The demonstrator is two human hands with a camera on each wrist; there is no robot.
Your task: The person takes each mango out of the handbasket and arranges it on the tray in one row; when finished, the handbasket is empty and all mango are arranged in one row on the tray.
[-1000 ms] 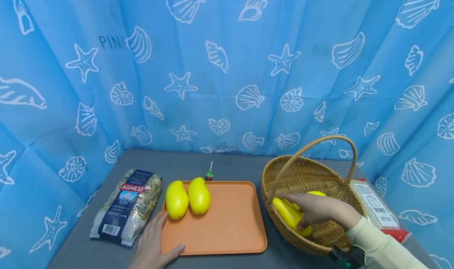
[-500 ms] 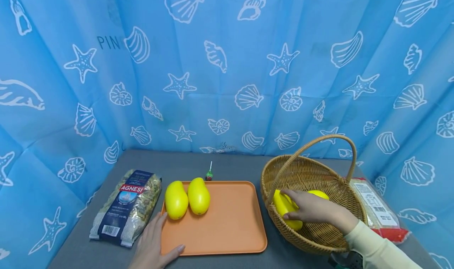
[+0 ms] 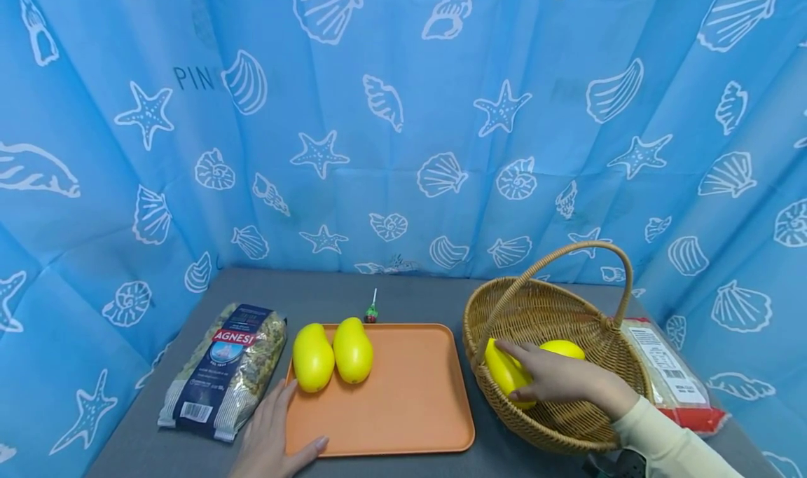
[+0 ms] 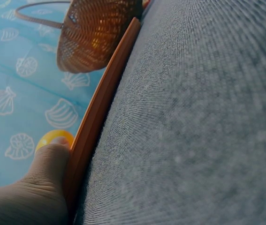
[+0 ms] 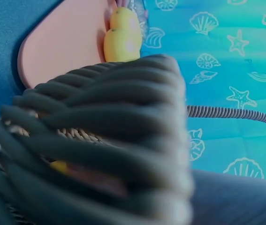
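Observation:
In the head view a wicker basket (image 3: 599, 317) with an arched handle stands at the right. My right hand (image 3: 561, 378) reaches down into it and holds a yellow mango (image 3: 502, 373) against the basket's left wall, thumb on the near side and fingers over the top. Behind that hand lies another mango (image 3: 563, 349). My left hand (image 3: 267, 429) rests with spread fingers at the left edge of an orange tray (image 3: 410, 408). Two mangoes (image 3: 333, 355) lie side by side on the tray's left part. Basket weave (image 5: 104, 108) hides most of the right hand in the right wrist view.
An AGNESI pasta bag (image 3: 223, 369) lies left of the tray. Behind the tray is a small lollipop (image 3: 372, 313). A clear packet with a red end (image 3: 671, 373) lies right of the basket. A blue shell-print curtain (image 3: 403, 148) hangs behind the table.
My right hand and its mango have shifted slightly left toward the basket's wall. More of the other mango in the basket now shows. The left hand has stayed in place.

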